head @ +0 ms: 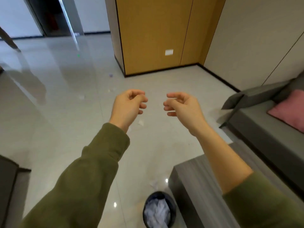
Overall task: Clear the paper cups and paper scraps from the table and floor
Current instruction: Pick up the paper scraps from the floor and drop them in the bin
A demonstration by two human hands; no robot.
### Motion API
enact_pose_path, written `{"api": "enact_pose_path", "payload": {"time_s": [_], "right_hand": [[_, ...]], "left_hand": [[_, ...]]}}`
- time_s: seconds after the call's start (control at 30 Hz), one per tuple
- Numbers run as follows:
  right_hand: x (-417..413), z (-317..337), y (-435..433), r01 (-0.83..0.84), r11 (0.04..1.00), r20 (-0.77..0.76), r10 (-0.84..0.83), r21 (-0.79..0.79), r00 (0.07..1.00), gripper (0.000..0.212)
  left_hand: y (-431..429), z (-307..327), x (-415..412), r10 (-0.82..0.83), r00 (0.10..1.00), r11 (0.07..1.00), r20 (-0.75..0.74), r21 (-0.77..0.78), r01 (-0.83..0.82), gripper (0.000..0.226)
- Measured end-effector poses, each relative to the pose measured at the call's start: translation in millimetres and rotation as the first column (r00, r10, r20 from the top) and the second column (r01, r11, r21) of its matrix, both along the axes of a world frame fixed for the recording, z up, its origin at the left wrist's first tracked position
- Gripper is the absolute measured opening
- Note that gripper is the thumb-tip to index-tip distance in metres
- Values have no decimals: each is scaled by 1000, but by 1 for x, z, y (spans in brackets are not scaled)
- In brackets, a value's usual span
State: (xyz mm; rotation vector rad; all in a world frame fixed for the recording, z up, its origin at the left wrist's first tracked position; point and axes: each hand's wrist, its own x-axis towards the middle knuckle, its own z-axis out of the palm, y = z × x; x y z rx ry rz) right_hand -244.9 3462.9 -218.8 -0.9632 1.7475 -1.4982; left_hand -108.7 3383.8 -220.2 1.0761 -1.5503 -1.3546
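While both hands hover above the floor: left hand [130, 104] and right hand [182, 105] are loosely curled and hold nothing.
Scraps: first scrap [141, 122] lies below the left wrist; second scrap [81, 97] further left; third scrap [153, 183] beside the bin [158, 194].
Bin: white crumpled paper inside.
Right side: grey table [194, 186], pink cushion [291, 109].
Room: glossy tiled floor [65, 129], wooden cabinet [153, 38].
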Motion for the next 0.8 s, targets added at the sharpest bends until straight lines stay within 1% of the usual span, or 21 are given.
{"api": "enact_pose_path", "payload": {"time_s": [0.1, 0.23, 0.33, 0.43, 0.53, 0.57, 0.63, 0.7, 0.73, 0.8], "right_hand": [[-5, -90, 3, 5, 990, 67, -15, 140, 998, 20], [-3, -222, 17, -10, 950, 97, -21, 313, 995, 21], [-2, -322, 31, 2, 912, 115, -54, 410, 992, 24], [-2, -416, 50, 2, 863, 100, -60, 504, 993, 24], [0, -511, 72, 4, 808, 106, -82, 589, 991, 31], [2, -540, 79, 8, 783, 109, -96, 622, 989, 34], [4, -589, 87, 8, 757, 121, -114, 653, 986, 33], [5, -629, 93, 2, 748, 135, -122, 664, 983, 27], [7, -646, 96, -2, 739, 134, -119, 673, 984, 25], [11, -673, 105, -10, 712, 125, -110, 702, 986, 28]], "left_hand": [[1, -85, -9, 12, 998, 991, 55, 133, -20, 15], [16, -215, -9, 1, 989, 955, 147, 294, -45, 16], [31, -318, 1, -11, 979, 914, 204, 400, -73, 15], [48, -421, 12, -24, 963, 871, 267, 479, -111, 15], [67, -530, 19, -77, 934, 827, 350, 545, -136, 15], [76, -563, 21, -107, 913, 812, 393, 564, -148, 17], [90, -621, 25, -185, 845, 805, 501, 571, -163, 37], [103, -670, 28, -257, 757, 798, 601, 573, -184, 56], [109, -691, 30, -293, 719, 788, 630, 585, -192, 61], [124, -725, 31, -368, 695, 746, 618, 642, -175, 58]]}}
